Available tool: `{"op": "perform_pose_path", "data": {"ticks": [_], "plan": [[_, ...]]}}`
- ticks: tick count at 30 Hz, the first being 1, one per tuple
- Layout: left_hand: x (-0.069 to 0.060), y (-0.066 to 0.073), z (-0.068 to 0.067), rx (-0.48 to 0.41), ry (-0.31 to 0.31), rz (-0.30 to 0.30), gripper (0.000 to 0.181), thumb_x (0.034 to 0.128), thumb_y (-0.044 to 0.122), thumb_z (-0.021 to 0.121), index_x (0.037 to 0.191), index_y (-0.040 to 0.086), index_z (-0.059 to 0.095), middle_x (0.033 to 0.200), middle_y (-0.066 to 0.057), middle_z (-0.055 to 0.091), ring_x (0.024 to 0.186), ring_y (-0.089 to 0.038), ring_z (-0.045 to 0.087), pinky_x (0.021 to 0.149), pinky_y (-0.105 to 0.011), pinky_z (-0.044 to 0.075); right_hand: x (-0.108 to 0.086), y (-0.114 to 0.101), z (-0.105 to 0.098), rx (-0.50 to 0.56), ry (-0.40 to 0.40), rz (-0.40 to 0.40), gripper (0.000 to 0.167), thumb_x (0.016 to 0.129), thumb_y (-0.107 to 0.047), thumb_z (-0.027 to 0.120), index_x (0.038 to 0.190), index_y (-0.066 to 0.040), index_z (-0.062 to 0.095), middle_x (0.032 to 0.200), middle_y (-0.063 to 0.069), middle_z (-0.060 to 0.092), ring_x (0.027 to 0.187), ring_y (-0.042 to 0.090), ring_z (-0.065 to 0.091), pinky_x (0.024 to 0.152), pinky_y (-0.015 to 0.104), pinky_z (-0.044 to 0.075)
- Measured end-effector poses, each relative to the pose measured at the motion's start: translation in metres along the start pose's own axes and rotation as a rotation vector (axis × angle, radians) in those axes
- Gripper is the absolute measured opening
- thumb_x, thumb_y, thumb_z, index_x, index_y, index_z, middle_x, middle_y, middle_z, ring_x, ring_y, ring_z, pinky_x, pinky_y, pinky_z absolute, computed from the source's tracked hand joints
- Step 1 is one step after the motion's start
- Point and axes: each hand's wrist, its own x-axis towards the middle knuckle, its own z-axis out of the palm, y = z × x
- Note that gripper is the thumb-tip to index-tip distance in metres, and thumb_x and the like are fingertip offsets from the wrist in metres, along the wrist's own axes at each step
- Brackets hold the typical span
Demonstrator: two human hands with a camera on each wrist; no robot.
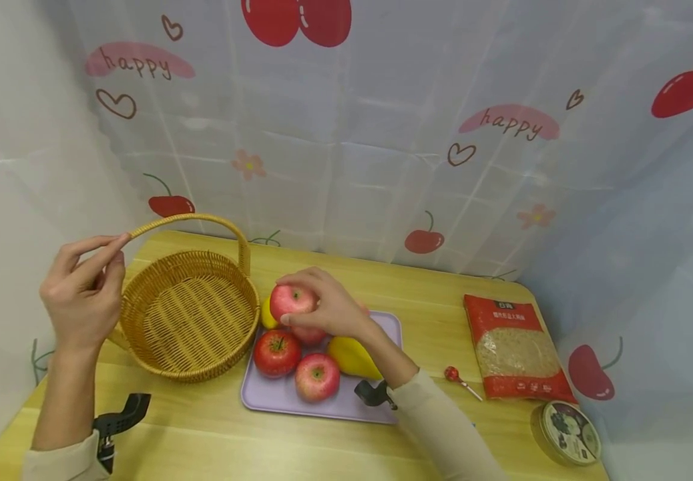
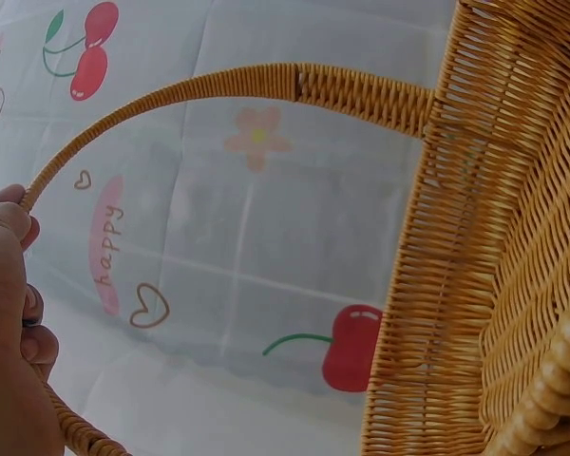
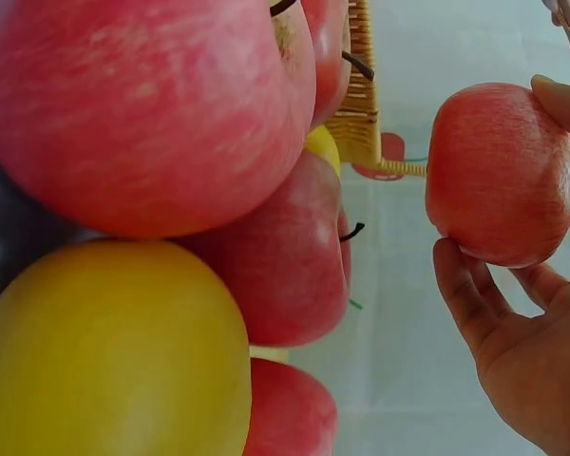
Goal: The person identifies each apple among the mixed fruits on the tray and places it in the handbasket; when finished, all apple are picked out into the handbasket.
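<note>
At far left, my left hand (image 1: 82, 290) pinches the arched handle (image 1: 202, 218) of a round, honey-coloured woven wicker basket (image 1: 202, 327), thumb and fingertips closed together on the handle's left side. A black bracket (image 1: 123, 414) sits at that wrist, by my cream sleeve. The basket stands on the pale yellow wood-grain surface (image 1: 214, 444), its slatted floor facing up at me.

Just right of the basket lies a shallow lilac rectangular tray (image 1: 268, 395) of fruit. Over its far left part, my right hand (image 1: 334, 304) has a rounded pinkish-red apple (image 1: 291, 304), fingers curved round one side and thumb on the other, spread only as wide as the fruit; the right wrist view shows it apart from the fruit on the tray. Beyond this apple, a yellow fruit (image 1: 270, 315) peeks out beside the basket's rim. Nearer me are a glossy deep-red round fruit (image 1: 277, 353), then a pink-and-cream apple (image 1: 318, 378), and right of them a smooth, elongated yellow fruit (image 1: 355, 357), partly behind my forearm.

Farther right lie a red-wrapped lollipop (image 1: 452, 373) with a white stick, a red plastic packet (image 1: 517, 351) with a clear window, and a round lidded container (image 1: 570, 433) near the surface's right edge.
</note>
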Motion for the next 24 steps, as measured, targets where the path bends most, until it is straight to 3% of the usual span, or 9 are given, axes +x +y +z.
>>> {"op": "perform_pose_path", "data": {"ticks": [16,24], "plan": [[-0.001,0.001,-0.002,0.006,0.007,0.001,0.018,0.0931,0.001,0.063,0.098,0.0,0.08,0.102,-0.022,0.071,0.053,0.006,0.024,0.056,-0.008,0.02,0.018,-0.013,0.019,0.009,-0.024,-0.018,0.057,0.08,-0.05,0.081,0.133,-0.045,0.06,0.133,-0.014,0.052,0.119,0.006,0.049,0.095,0.033,0.049],[-0.001,0.001,-0.001,-0.003,0.015,0.002,0.018,0.0928,0.001,0.063,0.098,-0.001,0.08,0.101,-0.022,0.071,0.053,0.006,0.024,0.056,-0.008,0.02,0.022,-0.016,0.027,0.023,-0.035,-0.015,0.057,0.081,-0.05,0.08,0.134,-0.044,0.06,0.134,-0.013,0.051,0.119,0.007,0.05,0.096,0.035,0.047]]}}
